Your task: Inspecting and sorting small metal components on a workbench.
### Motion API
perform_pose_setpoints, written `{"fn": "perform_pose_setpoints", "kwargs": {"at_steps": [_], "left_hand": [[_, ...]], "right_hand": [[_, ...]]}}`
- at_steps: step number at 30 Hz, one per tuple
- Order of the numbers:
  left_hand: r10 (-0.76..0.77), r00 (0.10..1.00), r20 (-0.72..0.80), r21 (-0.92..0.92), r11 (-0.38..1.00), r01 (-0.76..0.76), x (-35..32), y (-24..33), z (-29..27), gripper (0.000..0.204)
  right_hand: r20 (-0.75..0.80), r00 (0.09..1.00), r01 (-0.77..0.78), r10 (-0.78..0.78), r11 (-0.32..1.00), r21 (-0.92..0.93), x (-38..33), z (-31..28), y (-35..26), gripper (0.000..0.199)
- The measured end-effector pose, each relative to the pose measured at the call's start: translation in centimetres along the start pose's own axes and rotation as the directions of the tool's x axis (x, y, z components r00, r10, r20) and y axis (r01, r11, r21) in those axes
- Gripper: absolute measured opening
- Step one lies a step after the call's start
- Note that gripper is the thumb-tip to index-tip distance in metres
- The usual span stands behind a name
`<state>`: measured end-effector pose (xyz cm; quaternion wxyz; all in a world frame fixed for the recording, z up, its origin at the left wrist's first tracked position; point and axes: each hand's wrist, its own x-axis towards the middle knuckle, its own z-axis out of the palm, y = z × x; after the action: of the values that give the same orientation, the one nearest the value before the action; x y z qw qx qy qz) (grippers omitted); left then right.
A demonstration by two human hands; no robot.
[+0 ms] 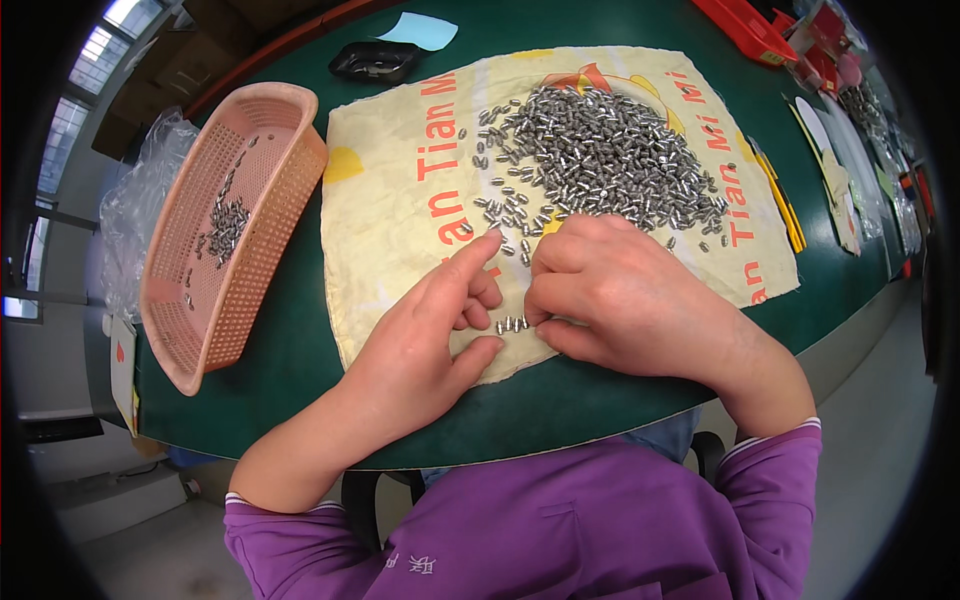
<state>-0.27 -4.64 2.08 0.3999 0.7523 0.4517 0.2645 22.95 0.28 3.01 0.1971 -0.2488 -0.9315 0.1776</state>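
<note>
Oval metal pieces (610, 150): shiny silver-grey
Cloth (385, 220): pale cream, orange-red lettering, yellow patches
Left plastic basket (272, 225): peach-pink
Tabletop (295, 325): dark green
Shirt (580, 530): purple, white-edged sleeves
Far dish (372, 62): black
Far-right tray (740, 28): red

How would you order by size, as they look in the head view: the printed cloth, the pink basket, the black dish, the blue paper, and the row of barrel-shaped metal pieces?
1. Printed cloth
2. Pink perforated basket
3. Black dish and blue paper: too alike to rank
4. Row of barrel-shaped metal pieces
</note>
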Motion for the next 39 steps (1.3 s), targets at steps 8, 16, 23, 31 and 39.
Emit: {"fn": "perform_pose_setpoints", "kwargs": {"at_steps": [8, 16, 23, 31, 39], "left_hand": [[-0.006, 1.000, 0.018, 0.027, 1.000, 0.005, 0.0, 0.0, -0.1, 0.085], [-0.011, 1.000, 0.025, 0.082, 0.997, 0.009, 0.0, 0.3, -0.3, 0.085], [0.001, 0.999, 0.037, 0.123, 0.992, -0.006, 0.1, 0.0, -0.2, 0.084], [0.005, 1.000, 0.031, 0.098, 0.995, -0.008, 0.0, -0.1, -0.3, 0.082], [0.027, 0.999, 0.030, 0.097, 0.995, -0.030, 0.1, -0.2, -0.2, 0.081]], "right_hand": [[-0.014, 1.000, 0.005, -0.005, 1.000, 0.006, 0.1, 0.2, -0.1, 0.008], [-0.028, 0.999, 0.021, -0.020, 0.999, 0.036, 0.1, 0.5, 0.0, 0.009], [-0.049, 0.999, 0.012, -0.010, 0.999, 0.046, 0.0, 0.7, 0.0, 0.013], [-0.020, 1.000, -0.017, 0.018, 1.000, 0.022, 0.0, 0.8, 0.1, 0.014], [-0.095, 0.994, -0.046, 0.045, 0.999, -0.016, 0.1, 2.0, -0.7, 0.025]]}}
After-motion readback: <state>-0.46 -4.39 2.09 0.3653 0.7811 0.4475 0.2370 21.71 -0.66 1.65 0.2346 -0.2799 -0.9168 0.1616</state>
